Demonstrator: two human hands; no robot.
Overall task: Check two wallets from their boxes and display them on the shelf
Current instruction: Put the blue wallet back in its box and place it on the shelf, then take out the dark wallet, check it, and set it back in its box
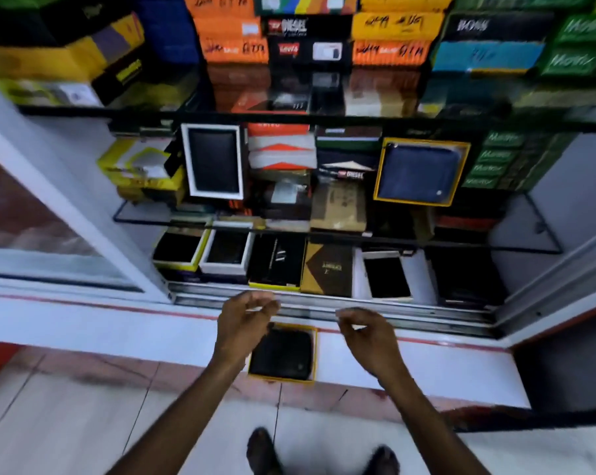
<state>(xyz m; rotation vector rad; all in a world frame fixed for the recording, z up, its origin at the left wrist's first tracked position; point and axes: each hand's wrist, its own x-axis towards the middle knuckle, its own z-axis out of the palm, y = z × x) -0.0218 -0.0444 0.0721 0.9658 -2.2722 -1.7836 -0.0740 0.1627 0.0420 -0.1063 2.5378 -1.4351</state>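
A black wallet [283, 354] lies in an open yellow-rimmed box [313, 351] on the white ledge [118, 332] in front of the display cabinet. My left hand [243, 323] hovers just above the box's left edge, fingers curled and apart, holding nothing. My right hand [367, 334] hangs to the right of the box, also empty with loosely curled fingers. On the middle glass shelf a blue wallet [420, 173] stands upright in a yellow box, and a black wallet [214, 162] stands in a white box.
The cabinet's glass shelves [324, 231] are packed with wallet boxes; stacked orange, yellow, green and black boxes [389, 32] fill the top. Open boxes line the bottom shelf [385, 275]. A sliding glass door [50, 214] stands at left. My feet [262, 450] are on the tiled floor below.
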